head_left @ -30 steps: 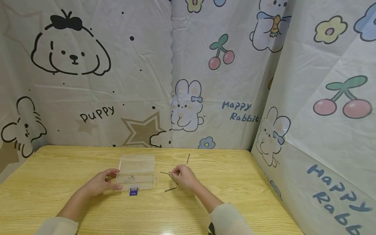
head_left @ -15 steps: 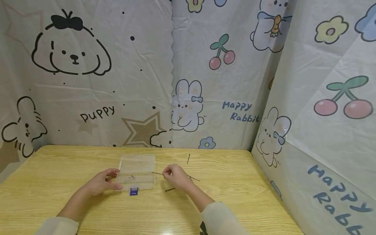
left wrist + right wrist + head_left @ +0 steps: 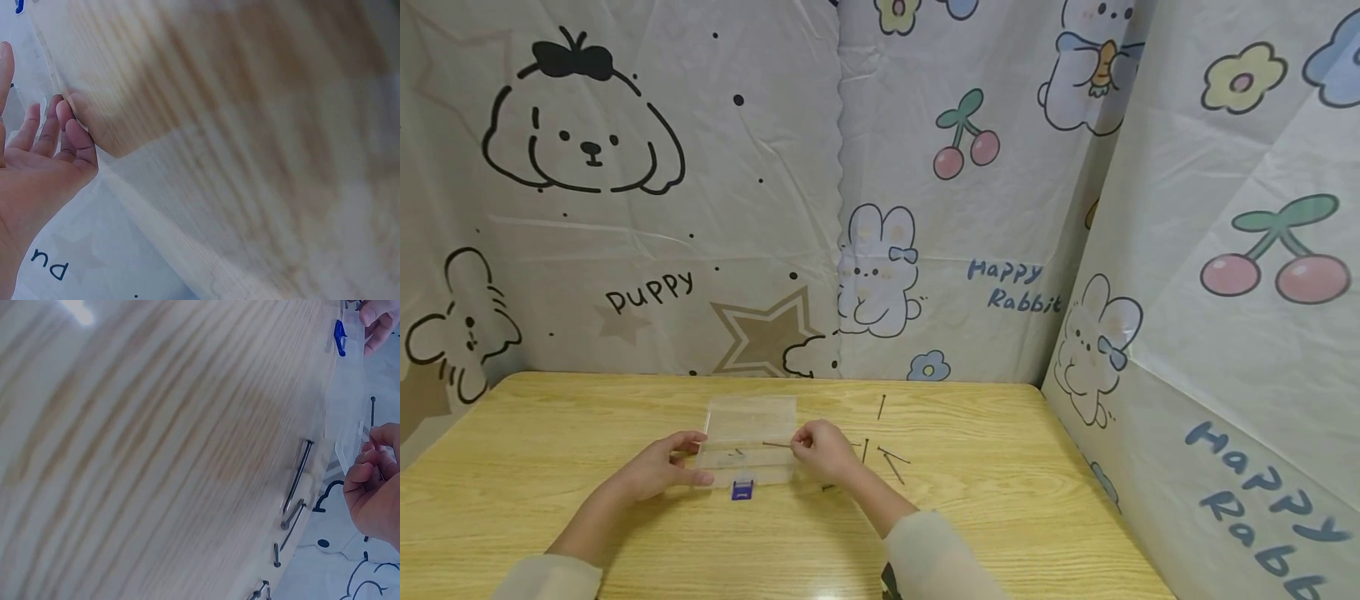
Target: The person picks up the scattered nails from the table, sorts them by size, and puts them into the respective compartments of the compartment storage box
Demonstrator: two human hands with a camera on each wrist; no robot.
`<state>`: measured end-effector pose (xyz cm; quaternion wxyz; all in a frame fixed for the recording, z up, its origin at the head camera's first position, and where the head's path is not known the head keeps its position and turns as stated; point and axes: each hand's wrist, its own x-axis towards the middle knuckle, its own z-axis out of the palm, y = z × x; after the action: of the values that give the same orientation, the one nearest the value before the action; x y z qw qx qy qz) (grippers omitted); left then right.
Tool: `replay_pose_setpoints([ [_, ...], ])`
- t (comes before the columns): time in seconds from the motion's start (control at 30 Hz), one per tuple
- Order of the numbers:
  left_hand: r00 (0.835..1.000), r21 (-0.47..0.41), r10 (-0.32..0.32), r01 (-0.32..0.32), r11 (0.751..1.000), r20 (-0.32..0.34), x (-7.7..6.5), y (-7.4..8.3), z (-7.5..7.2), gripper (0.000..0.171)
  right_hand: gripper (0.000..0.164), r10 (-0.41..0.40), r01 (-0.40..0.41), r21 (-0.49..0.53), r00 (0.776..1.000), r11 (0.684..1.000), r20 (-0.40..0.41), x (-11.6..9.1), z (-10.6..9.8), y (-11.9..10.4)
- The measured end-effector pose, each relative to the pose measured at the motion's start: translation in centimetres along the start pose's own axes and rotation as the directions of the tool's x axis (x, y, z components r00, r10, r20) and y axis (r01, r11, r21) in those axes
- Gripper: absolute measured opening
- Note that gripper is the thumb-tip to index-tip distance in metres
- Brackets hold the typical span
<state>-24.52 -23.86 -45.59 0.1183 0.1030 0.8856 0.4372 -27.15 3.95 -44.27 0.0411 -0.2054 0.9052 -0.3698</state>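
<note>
A clear plastic box (image 3: 775, 475) lies on the table with its lid (image 3: 752, 417) laid back and a blue latch (image 3: 742, 490) at the front. My left hand (image 3: 658, 468) holds the box's left side, thumb at the front corner and fingers further back. Between thumb and fingertips, my right hand (image 3: 823, 452) pinches a long nail (image 3: 777, 444), its free end pointing left over the box. The same nail (image 3: 372, 411) stands out from the pinch in the right wrist view. A couple of small dark pieces (image 3: 736, 452) lie inside the box.
Several loose nails lie right of the box: one nail (image 3: 882, 407) toward the back, one nail (image 3: 865, 451) near the right hand, and one nail (image 3: 828, 487) partly hidden by the right forearm. A printed cloth (image 3: 760, 208) hangs behind the wooden table (image 3: 1000, 500).
My right hand has moved left from the loose nails to the box's right edge, carrying the pinched nail over the box. More nails show behind it. The left hand and box stay put.
</note>
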Motion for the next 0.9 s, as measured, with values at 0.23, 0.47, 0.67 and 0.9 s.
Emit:
replay_pose_setpoints([
  [0.23, 1.000, -0.004, 0.013, -0.013, 1.000, 0.005, -0.1, 0.2, 0.0, 0.078, 0.015, 0.013, -0.014, -0.008, 1.000, 1.000, -0.021, 0.4, 1.1, -0.2],
  [0.47, 1.000, -0.002, 0.017, -0.017, 1.000, 0.005, 0.0, 0.2, 0.1, 0.077, 0.015, 0.034, -0.035, -0.008, 0.999, 0.999, -0.029, 0.7, 1.6, -0.4],
  [0.67, 1.000, -0.015, 0.016, -0.016, 1.000, 0.003, 0.0, 0.1, 0.1, 0.080, 0.015, 0.026, -0.026, -0.002, 0.999, 1.000, -0.032, 1.0, 2.0, -0.6],
  [0.9, 1.000, -0.018, 0.007, -0.007, 1.000, 0.006, -0.1, 0.1, 0.0, 0.079, 0.015, 0.028, -0.029, -0.021, 0.998, 0.999, -0.055, 0.8, 2.3, -1.0],
])
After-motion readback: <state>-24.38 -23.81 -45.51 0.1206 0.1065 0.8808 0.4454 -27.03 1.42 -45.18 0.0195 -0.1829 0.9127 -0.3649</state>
